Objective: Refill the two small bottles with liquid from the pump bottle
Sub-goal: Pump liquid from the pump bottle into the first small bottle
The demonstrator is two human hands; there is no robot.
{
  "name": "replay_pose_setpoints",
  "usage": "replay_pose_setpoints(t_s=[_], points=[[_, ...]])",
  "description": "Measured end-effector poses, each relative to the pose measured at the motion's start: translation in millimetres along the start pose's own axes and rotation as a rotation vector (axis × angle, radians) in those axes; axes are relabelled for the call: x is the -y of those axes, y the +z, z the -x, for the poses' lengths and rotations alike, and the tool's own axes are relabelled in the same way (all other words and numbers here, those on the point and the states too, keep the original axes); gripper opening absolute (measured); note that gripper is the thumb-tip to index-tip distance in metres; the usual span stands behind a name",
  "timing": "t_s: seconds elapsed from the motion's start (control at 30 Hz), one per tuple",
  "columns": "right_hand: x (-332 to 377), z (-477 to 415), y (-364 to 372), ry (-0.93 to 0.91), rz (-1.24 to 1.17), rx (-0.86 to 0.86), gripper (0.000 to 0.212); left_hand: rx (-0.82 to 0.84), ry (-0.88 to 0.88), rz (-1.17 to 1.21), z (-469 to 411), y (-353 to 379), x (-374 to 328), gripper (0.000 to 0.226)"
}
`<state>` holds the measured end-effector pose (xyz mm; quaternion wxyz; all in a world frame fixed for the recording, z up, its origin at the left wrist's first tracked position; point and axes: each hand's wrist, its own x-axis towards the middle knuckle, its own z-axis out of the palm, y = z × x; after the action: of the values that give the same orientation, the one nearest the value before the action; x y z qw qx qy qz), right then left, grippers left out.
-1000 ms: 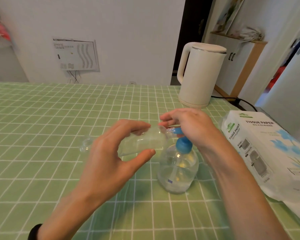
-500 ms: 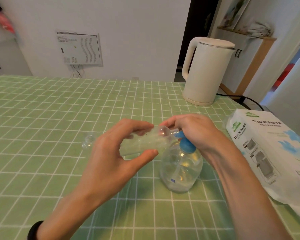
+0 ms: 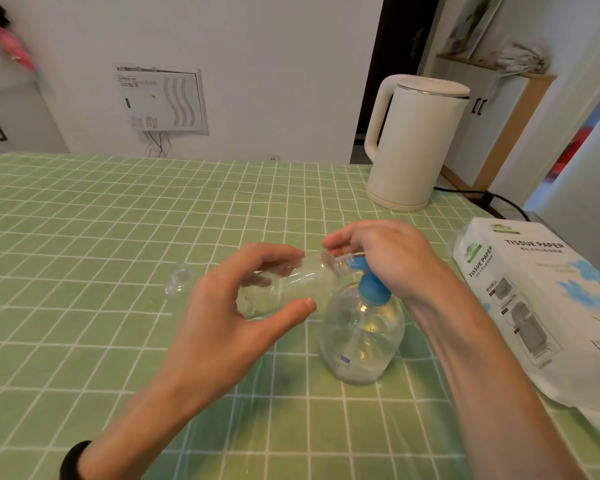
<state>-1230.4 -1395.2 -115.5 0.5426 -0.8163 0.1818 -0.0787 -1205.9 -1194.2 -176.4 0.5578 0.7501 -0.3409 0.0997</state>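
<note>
My left hand (image 3: 222,317) grips a small clear bottle (image 3: 302,282) lying almost level in the air, its open threaded mouth against the blue nozzle of the pump bottle. The pump bottle (image 3: 361,341) is round and clear with a blue pump head (image 3: 371,289), and it stands on the green checked tablecloth (image 3: 84,237). My right hand (image 3: 388,258) lies over the pump head with its fingers curled round it. A small clear piece (image 3: 179,282), a cap or a second little bottle, I cannot tell which, lies on the cloth left of my left hand.
A white electric kettle (image 3: 413,143) stands at the back right with its black cable (image 3: 499,199) running off the table. A pack of tissue paper (image 3: 534,306) lies along the right edge, close to my right forearm.
Both hands keep the same hold, with the small bottle's mouth still at the nozzle. Only the view has shifted a little.
</note>
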Motion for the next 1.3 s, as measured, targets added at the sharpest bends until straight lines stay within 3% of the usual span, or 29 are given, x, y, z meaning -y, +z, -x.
replay_pose_setpoints(t_s=[1.07, 1.3], points=[[-0.1, 1.5, -3.3, 0.058, 0.098, -0.008, 0.030, 0.026, -0.035, 0.050, 2.7, 0.8, 1.2, 0.044], [-3.9, -2.5, 0.9, 0.024, 0.188, 0.085, 0.038, 0.041, -0.046, 0.053, 2.0, 0.7, 3.8, 0.046]])
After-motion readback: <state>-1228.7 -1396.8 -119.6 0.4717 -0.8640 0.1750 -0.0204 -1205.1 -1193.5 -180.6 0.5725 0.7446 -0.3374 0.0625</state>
